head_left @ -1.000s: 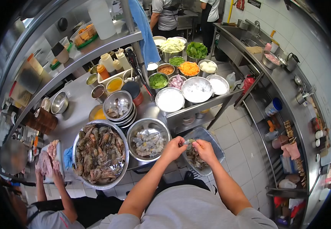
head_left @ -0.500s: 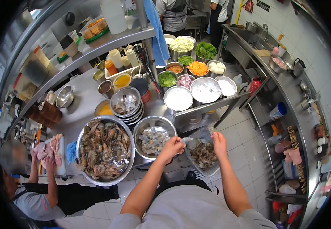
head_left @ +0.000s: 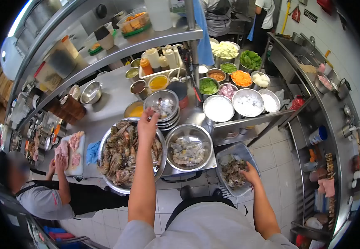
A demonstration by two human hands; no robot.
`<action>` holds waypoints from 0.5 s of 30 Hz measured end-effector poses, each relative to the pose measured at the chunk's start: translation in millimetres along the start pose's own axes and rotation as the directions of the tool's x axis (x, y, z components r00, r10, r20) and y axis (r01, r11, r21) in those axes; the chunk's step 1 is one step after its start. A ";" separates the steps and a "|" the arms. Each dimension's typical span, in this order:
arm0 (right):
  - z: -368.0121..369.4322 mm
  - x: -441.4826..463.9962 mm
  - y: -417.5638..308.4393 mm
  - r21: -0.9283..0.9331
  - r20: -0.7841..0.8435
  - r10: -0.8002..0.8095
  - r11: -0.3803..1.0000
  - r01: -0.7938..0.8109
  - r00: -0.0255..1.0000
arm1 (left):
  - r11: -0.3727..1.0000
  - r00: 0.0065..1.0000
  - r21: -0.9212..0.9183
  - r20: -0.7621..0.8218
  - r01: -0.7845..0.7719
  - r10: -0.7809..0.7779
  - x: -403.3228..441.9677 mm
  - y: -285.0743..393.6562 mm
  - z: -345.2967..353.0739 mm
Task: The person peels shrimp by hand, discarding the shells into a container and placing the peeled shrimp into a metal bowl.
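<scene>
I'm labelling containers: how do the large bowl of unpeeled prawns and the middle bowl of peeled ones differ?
The large bowl is wider than the middle bowl. The large bowl holds brownish unpeeled prawns; the middle bowl, pale peeled prawns. The large bowl looks fuller; the middle bowl shows more bare wall. Both are round, shiny metal.

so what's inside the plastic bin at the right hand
The plastic bin holds a heap of brownish-grey shrimp scraps. The right hand covers part of it; anything under the top layer is hidden.
</scene>
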State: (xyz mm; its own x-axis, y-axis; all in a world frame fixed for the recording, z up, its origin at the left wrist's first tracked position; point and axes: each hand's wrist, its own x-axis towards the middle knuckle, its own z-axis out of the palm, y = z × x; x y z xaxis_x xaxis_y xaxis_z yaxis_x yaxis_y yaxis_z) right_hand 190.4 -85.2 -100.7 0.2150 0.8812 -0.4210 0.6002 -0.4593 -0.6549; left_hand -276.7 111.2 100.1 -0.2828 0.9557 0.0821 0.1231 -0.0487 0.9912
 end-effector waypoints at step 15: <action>19.1 31.1 27.6 0.261 0.048 -0.019 0.965 0.006 0.999 | 0.306 0.980 0.933 -0.197 0.190 -0.006 -0.9 -44.7 -202.4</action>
State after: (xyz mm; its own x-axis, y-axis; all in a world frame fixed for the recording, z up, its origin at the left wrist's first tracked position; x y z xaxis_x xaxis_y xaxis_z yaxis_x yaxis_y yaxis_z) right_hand 198.9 -72.7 -143.8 0.1665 0.8836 -0.4377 0.3794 -0.4671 -0.7987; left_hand -474.5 53.8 76.7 -0.4655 0.8800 0.0945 0.8715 0.4371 0.2224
